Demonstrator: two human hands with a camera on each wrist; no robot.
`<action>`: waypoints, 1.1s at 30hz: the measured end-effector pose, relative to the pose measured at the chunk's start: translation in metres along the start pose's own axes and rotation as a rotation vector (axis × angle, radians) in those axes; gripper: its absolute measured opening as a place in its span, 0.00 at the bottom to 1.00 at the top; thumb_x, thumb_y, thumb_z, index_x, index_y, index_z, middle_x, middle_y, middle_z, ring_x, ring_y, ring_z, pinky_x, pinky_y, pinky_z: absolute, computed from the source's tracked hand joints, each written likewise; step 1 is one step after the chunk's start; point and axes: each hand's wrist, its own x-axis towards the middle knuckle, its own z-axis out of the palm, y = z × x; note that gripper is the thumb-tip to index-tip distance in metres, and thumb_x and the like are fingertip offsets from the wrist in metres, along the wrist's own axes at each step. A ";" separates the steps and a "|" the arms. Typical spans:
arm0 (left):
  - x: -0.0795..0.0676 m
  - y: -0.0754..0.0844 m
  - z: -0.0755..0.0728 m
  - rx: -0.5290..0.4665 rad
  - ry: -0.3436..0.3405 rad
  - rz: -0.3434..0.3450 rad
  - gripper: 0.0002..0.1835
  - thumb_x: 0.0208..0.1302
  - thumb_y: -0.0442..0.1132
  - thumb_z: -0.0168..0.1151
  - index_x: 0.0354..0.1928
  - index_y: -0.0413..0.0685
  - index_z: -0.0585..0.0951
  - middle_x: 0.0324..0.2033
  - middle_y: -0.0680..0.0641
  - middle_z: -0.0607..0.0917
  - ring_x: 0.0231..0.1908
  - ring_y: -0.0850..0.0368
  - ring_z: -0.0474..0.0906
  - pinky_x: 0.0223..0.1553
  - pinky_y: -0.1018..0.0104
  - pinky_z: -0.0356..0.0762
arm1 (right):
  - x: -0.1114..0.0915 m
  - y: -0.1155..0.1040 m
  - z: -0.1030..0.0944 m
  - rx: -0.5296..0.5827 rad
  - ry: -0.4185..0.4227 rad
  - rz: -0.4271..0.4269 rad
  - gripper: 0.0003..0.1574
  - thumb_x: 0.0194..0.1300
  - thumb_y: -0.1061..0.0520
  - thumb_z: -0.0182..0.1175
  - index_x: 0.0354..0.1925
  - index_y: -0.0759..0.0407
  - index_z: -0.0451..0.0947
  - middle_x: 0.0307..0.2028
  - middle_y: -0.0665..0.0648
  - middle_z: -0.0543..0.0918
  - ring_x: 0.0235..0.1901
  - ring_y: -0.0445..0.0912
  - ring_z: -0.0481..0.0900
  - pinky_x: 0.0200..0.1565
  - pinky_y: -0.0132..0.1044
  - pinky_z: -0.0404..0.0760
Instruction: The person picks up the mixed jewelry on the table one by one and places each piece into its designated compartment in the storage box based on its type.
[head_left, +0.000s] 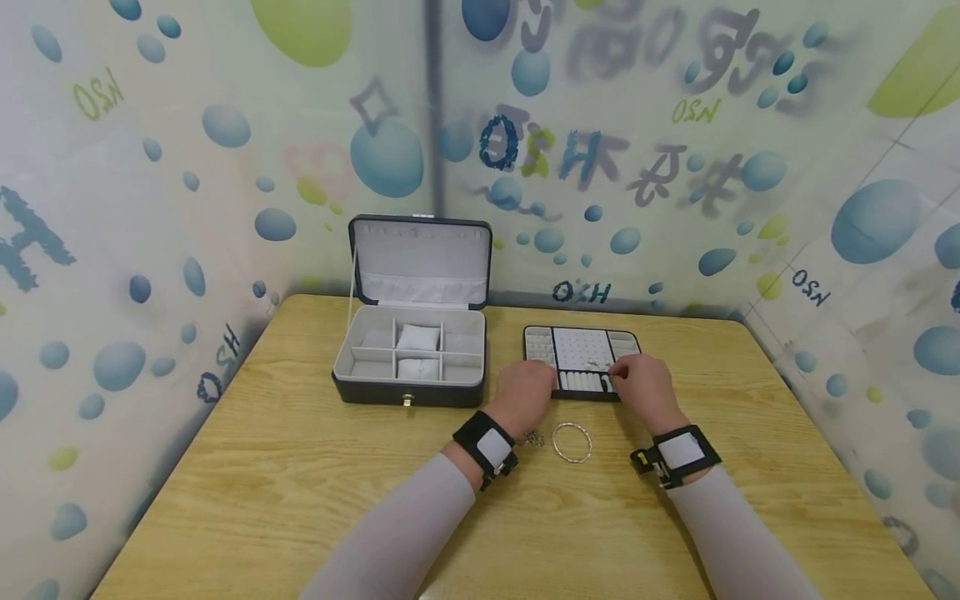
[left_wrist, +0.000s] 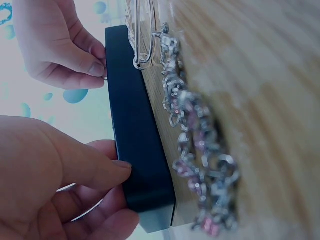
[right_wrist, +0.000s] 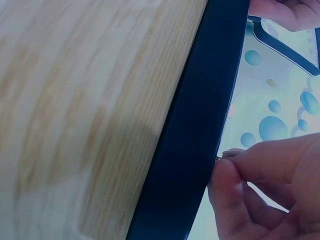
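Sitting btwn L hand & R hand: blk-rimmed jewelry tray.

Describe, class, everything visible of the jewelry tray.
The jewelry tray is a shallow, round-cornered rectangle with a dark, leather-like wall and pale lining. Dark dividers separate a dotted middle panel, ring rolls before it and side compartments. It lies flat on the table beside the open jewelry box. The left hand grips its near left corner; the right hand's contact is unclear.
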 end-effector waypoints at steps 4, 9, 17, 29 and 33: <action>0.000 0.000 0.000 0.002 -0.008 -0.005 0.10 0.70 0.36 0.68 0.31 0.60 0.88 0.35 0.57 0.90 0.33 0.61 0.82 0.27 0.62 0.79 | 0.000 -0.001 0.002 -0.016 -0.003 0.015 0.08 0.70 0.66 0.64 0.41 0.67 0.90 0.40 0.66 0.91 0.39 0.56 0.85 0.45 0.53 0.85; 0.000 0.000 0.000 -0.004 -0.009 -0.005 0.10 0.70 0.35 0.68 0.31 0.60 0.88 0.34 0.57 0.89 0.32 0.61 0.82 0.26 0.62 0.79 | 0.001 0.001 0.005 -0.033 -0.012 0.022 0.09 0.72 0.64 0.64 0.43 0.66 0.90 0.42 0.66 0.91 0.41 0.56 0.86 0.49 0.55 0.85; 0.000 -0.001 0.000 -0.013 -0.004 0.002 0.12 0.71 0.34 0.66 0.30 0.60 0.87 0.35 0.56 0.89 0.34 0.61 0.83 0.28 0.63 0.79 | 0.001 0.006 0.005 -0.045 -0.002 -0.020 0.09 0.71 0.64 0.64 0.42 0.66 0.91 0.41 0.65 0.92 0.42 0.57 0.88 0.48 0.56 0.86; 0.000 0.002 -0.002 0.023 -0.012 -0.022 0.14 0.70 0.35 0.67 0.24 0.58 0.85 0.32 0.54 0.89 0.31 0.58 0.84 0.23 0.59 0.80 | 0.000 0.008 0.007 -0.019 -0.032 -0.015 0.11 0.71 0.67 0.62 0.44 0.67 0.90 0.43 0.66 0.92 0.44 0.58 0.88 0.50 0.57 0.86; 0.000 0.002 -0.001 0.022 -0.010 -0.026 0.15 0.70 0.35 0.67 0.23 0.58 0.84 0.31 0.54 0.89 0.30 0.59 0.83 0.22 0.59 0.79 | 0.000 0.007 0.008 -0.024 -0.028 -0.015 0.10 0.71 0.66 0.62 0.44 0.67 0.90 0.43 0.66 0.92 0.44 0.59 0.88 0.50 0.57 0.86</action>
